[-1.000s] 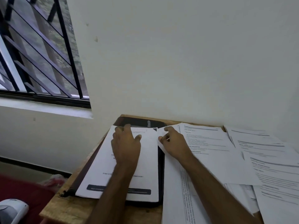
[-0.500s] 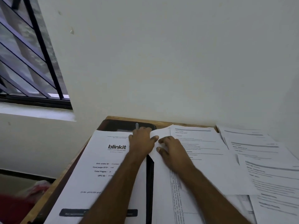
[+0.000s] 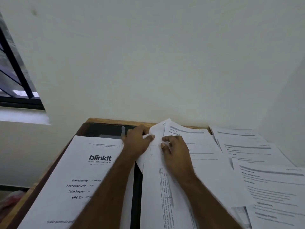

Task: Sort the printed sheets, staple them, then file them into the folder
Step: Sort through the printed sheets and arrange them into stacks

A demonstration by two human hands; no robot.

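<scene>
A black folder (image 3: 105, 129) lies on the wooden table (image 3: 105, 120) against the wall, with a white "blinkit" cover sheet (image 3: 79, 176) on top of it. To its right lies a stack of printed sheets (image 3: 203, 149). My left hand (image 3: 137, 142) pinches the lifted top-left corner of the upper sheet (image 3: 158, 129) between thumb and fingers. My right hand (image 3: 176, 149) rests on the same stack just right of that corner, fingers bent on the paper. No stapler shows.
More printed sheets (image 3: 257, 162) spread over the right part of the table up to the side wall. A barred window (image 3: 14, 76) is at the left. The table's left edge (image 3: 31, 190) drops to the floor.
My left hand slid right off the cover sheet and took hold of the stack's top-left corner, which now curls up. The camera swung right and closer.
</scene>
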